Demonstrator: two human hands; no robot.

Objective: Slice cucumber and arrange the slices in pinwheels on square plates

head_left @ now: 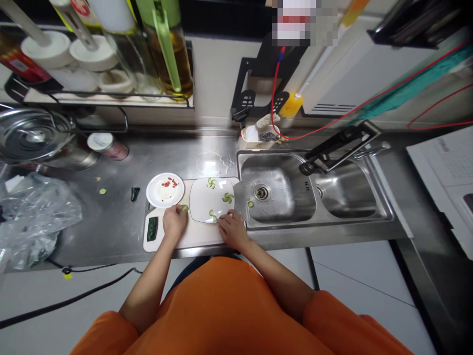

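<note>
My left hand (175,223) is closed at the plate's left side, pinching cucumber slices (184,208) between thumb and fingers. A white squarish plate (201,199) lies on the cutting board (192,235), bearing cucumber slices fanned out in small groups: one at the far edge (211,183), one at the right (228,197). By the near rim, my right hand (233,230) has its fingertips drawn together beside another group of slices (213,215); what they hold is hidden. A round white plate (151,193) with small red pieces sits at the left. A dark green cucumber piece (152,229) rests on the board.
A grey, flat blade-like thing (241,196) lies right of the plate. Beyond it is a double sink (279,209) with a black tap (325,153). Leftward are a cucumber end (135,194), a can (108,146), a lidded pot (70,153) and plastic bags (40,212). A condiment rack (121,100) hangs above.
</note>
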